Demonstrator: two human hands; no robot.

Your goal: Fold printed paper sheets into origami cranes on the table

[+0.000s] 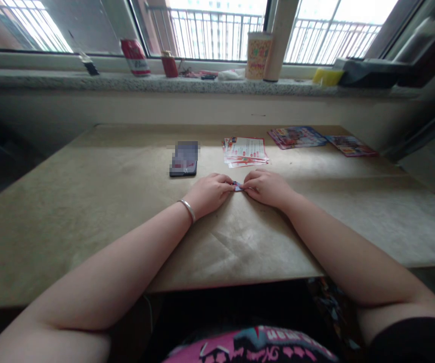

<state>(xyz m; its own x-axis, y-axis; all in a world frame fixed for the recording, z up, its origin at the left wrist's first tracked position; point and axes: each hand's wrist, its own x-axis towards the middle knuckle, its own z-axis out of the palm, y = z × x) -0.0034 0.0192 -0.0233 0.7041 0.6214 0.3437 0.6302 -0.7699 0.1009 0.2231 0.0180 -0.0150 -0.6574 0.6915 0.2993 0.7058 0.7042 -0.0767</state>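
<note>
My left hand [210, 192] and my right hand [267, 187] rest close together on the brown table [107, 201], fingertips meeting. Between them they pinch a small folded piece of coloured paper [237, 186], mostly hidden by the fingers. A silver bracelet [187, 208] is on my left wrist. Just beyond the hands lies a stack of printed leaflets [245, 151], and to its left a dark phone [184, 159] lies flat.
More colourful leaflets [296, 136] and another printed sheet [350, 145] lie at the table's far right. On the window sill [51, 80] stand a red can [136, 57], a small red object [169, 64], a paper cup [258, 55] and a yellow sponge [327, 76].
</note>
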